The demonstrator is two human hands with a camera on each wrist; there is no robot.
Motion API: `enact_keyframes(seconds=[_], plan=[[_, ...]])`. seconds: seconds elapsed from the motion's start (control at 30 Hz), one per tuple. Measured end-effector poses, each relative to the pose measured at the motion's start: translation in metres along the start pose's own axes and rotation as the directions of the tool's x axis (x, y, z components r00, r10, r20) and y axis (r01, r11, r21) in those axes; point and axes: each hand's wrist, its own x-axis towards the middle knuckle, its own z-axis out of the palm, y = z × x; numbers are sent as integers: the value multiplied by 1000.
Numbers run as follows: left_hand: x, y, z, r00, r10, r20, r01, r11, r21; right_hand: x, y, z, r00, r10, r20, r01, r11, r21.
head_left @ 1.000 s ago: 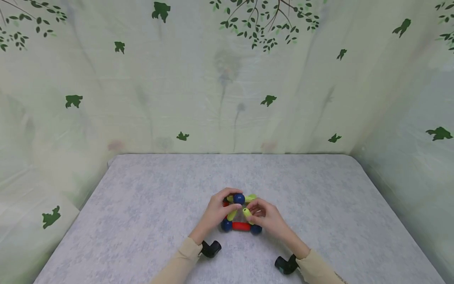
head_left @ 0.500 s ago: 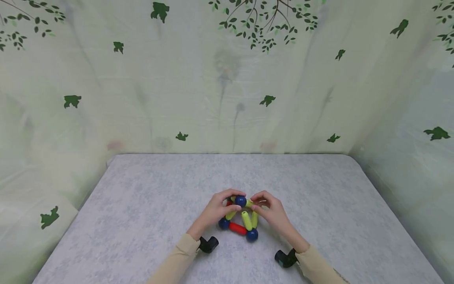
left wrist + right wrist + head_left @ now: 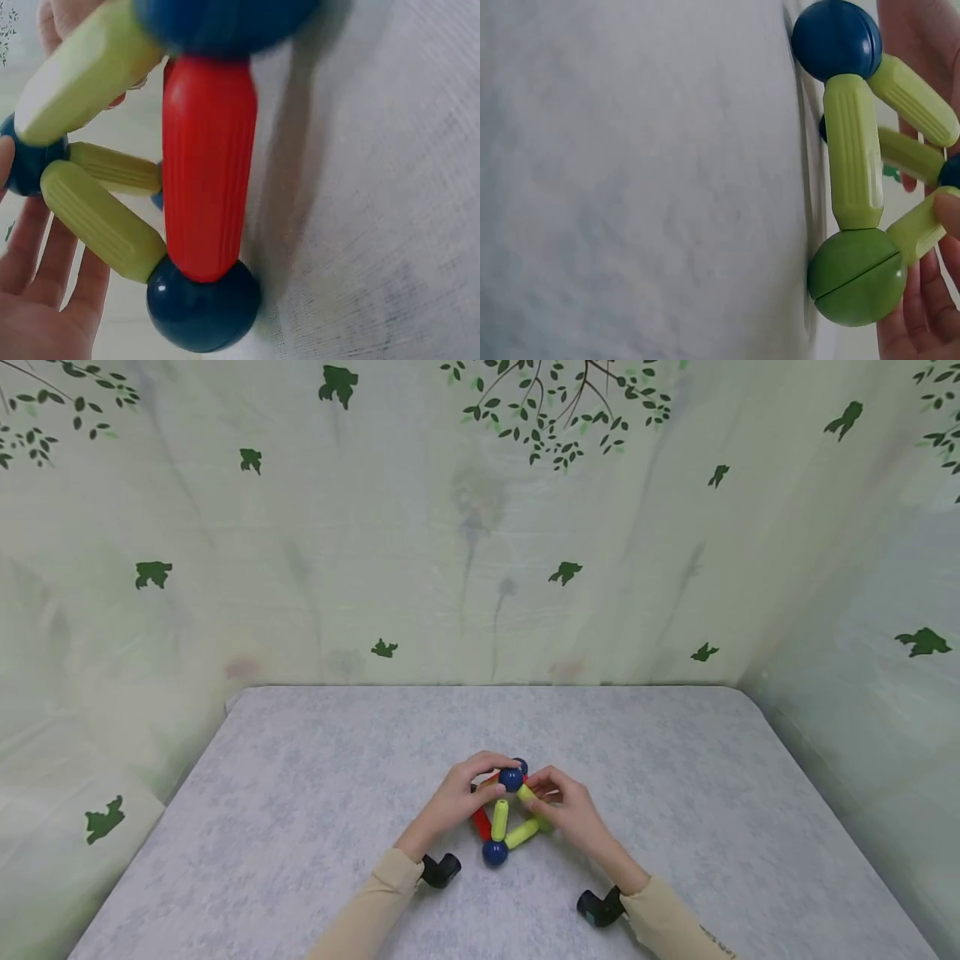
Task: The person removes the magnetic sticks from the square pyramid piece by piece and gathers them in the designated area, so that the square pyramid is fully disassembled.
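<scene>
A toy frame of rods and balls [image 3: 501,817] stands at the middle of the grey table [image 3: 300,793]. It has a blue ball on top [image 3: 512,778], a blue ball at its near corner [image 3: 494,852], yellow-green rods [image 3: 499,818] and a red rod [image 3: 481,821]. My left hand [image 3: 459,793] grips its top from the left. From the right, my right hand [image 3: 564,802] pinches an upper rod. The left wrist view shows the red rod [image 3: 206,165] above a blue ball [image 3: 202,304]. In the right wrist view a green ball [image 3: 857,277] joins a yellow-green rod [image 3: 853,150].
A pale cloth backdrop with a leaf print [image 3: 480,568] closes the table in at the back and on both sides. Black wrist cameras [image 3: 440,868] [image 3: 597,907] sit below my hands. Bare table surface lies all around the frame.
The frame has turned under my hands: one blue corner ball now points toward me, and the red rod has swung to the left. Both hands stayed on its top and moved slightly further away.
</scene>
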Motion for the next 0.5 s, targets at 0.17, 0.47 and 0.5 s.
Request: enact_keyframes(seconds=[0.17, 0.47, 0.5], plan=[[0, 5, 5, 998, -4, -64, 10, 996, 89, -1, 2, 4, 998, 52, -20, -51, 998, 49], [2, 7, 5, 994, -45, -102, 56, 993, 107, -4, -5, 8, 999, 44, -20, -44, 999, -17], [2, 7, 3, 993, -45, -109, 57, 993, 105, -4, -6, 8, 999, 39, -14, -39, 999, -23]])
